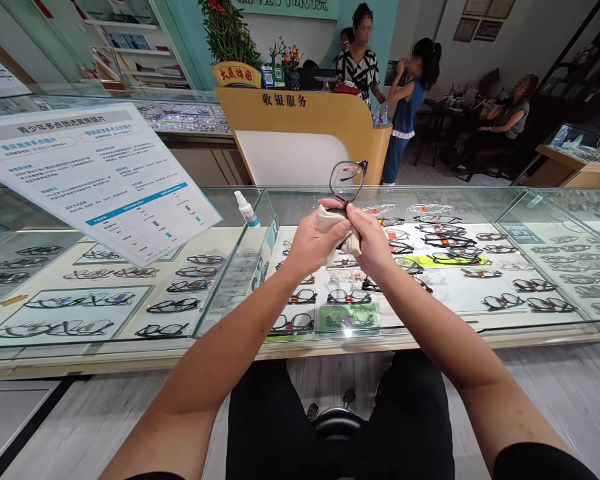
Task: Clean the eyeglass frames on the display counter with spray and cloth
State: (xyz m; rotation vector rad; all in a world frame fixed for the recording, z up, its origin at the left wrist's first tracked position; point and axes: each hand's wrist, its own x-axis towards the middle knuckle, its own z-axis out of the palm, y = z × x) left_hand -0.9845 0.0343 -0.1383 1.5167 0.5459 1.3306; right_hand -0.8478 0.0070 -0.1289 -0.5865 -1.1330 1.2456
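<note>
A pair of dark-framed glasses (348, 181) stands upright above my two hands, over the glass counter. My left hand (314, 241) is closed on a beige cloth (331, 221) that wraps the lower part of the glasses. My right hand (369, 239) pinches the frame and the cloth from the right side. One lens rises clear of the fingers; the other is hidden in the cloth and hands.
The glass display counter (480, 200) holds several rows of spectacle frames. A small spray bottle (246, 209) stands on it to the left, beside a tilted printed sign (95, 173). Behind is a yellow cashier desk (305, 127) with people standing and sitting. A stool sits below me.
</note>
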